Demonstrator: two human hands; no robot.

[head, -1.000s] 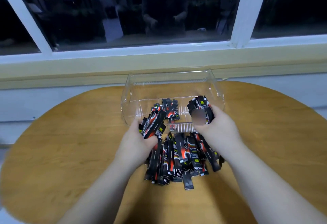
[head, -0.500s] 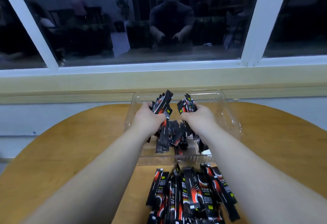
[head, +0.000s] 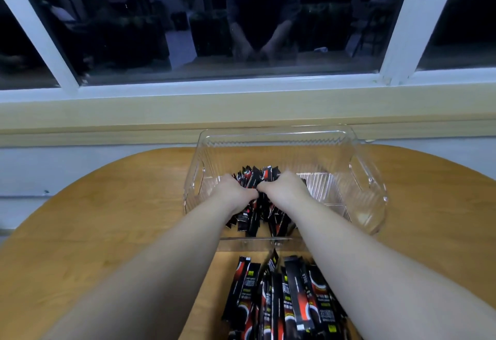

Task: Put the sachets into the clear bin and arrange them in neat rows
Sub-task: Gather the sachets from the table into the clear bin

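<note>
Both hands (head: 235,192) (head: 287,188) have lowered sachets (head: 252,178) into bin (head: 371,178).

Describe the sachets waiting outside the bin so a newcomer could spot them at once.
Find the wooden table below the window; the clear bin stands on it. The loose sachets lie heaped on the wood just in front of the bin's near wall. Unlike the bunch inside the bin, no hand touches them.

Black sachets (head: 281,299) bear red and white swirls, the ribbed bin (head: 370,186) is clear, and the table (head: 107,218) is honey-brown.
</note>
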